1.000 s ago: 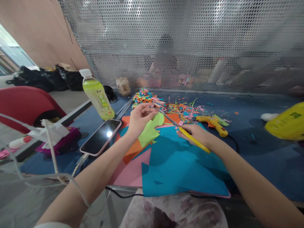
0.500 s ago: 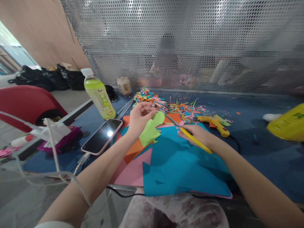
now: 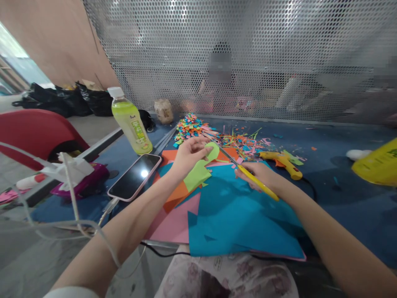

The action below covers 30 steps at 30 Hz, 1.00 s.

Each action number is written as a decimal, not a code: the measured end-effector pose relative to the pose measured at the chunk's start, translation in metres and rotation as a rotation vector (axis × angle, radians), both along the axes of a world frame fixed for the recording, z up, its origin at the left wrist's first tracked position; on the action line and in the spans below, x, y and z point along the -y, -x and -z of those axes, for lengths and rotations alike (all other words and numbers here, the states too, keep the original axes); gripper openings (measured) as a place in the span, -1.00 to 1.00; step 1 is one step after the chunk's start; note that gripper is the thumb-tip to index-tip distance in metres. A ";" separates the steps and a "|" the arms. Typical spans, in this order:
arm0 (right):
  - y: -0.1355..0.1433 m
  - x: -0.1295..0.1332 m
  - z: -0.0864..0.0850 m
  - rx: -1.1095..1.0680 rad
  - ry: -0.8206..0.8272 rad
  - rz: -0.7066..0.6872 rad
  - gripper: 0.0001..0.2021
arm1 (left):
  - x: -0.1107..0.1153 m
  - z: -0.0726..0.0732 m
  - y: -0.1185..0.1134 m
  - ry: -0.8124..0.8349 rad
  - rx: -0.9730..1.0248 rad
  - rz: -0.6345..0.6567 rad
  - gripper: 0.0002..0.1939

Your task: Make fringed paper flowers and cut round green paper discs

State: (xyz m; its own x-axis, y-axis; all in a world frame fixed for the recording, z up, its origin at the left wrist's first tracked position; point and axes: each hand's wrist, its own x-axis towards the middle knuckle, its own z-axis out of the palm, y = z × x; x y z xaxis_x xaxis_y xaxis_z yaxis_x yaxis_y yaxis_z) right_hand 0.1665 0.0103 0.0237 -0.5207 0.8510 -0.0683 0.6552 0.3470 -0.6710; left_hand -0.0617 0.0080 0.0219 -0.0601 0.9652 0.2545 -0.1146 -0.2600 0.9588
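Observation:
Between the fingers of my left hand (image 3: 192, 152) is a small rounded piece of light green paper (image 3: 212, 152). My right hand (image 3: 256, 174) is closed on yellow-handled scissors (image 3: 258, 182), their blades pointing up and left, close beside the green piece. Whether the blades touch the paper, I cannot tell. Under both hands lie a blue sheet (image 3: 242, 219), a pink sheet (image 3: 176, 225), an orange sheet (image 3: 178, 192) and a jagged light green sheet (image 3: 197, 176). Just beyond my left hand stands a cone-shaped pile of colourful paper strips (image 3: 190, 126).
Paper scraps (image 3: 240, 140) lie behind the hands, with a yellow glue gun (image 3: 283, 161) right of them. A phone (image 3: 135, 178) on a cable and a tilted drink bottle (image 3: 130, 122) are at left. A yellow object (image 3: 378, 163) stands far right. Perforated metal (image 3: 186, 54) closes the back.
My left hand and the green piece have shifted slightly right, and the green piece looks rounder from here. The scissors stay in my right hand. The whole view has moved a little.

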 end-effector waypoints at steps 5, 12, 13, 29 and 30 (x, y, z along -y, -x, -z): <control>-0.001 0.000 0.001 -0.038 -0.001 -0.002 -0.60 | -0.001 0.005 0.000 0.011 0.073 0.022 -0.55; 0.005 0.006 -0.004 -0.072 0.079 -0.018 -0.63 | -0.003 0.007 -0.001 0.003 0.147 -0.038 -0.57; 0.005 0.007 -0.005 -0.077 0.086 -0.018 -0.63 | -0.002 0.007 -0.002 -0.001 0.150 -0.038 -0.57; 0.005 0.005 -0.004 -0.089 0.116 0.018 -0.64 | 0.001 0.006 -0.005 -0.042 0.119 -0.005 -0.63; 0.005 0.006 -0.005 -0.088 0.115 0.018 -0.63 | 0.001 0.006 -0.005 -0.041 0.109 -0.005 -0.63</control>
State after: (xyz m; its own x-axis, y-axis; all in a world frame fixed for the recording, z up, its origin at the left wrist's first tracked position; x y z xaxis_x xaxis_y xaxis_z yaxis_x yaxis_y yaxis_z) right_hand 0.1617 0.0046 0.0284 -0.5135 0.8495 -0.1210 0.5976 0.2529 -0.7609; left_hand -0.0571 0.0066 0.0159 -0.0945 0.9536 0.2858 -0.2159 -0.2998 0.9292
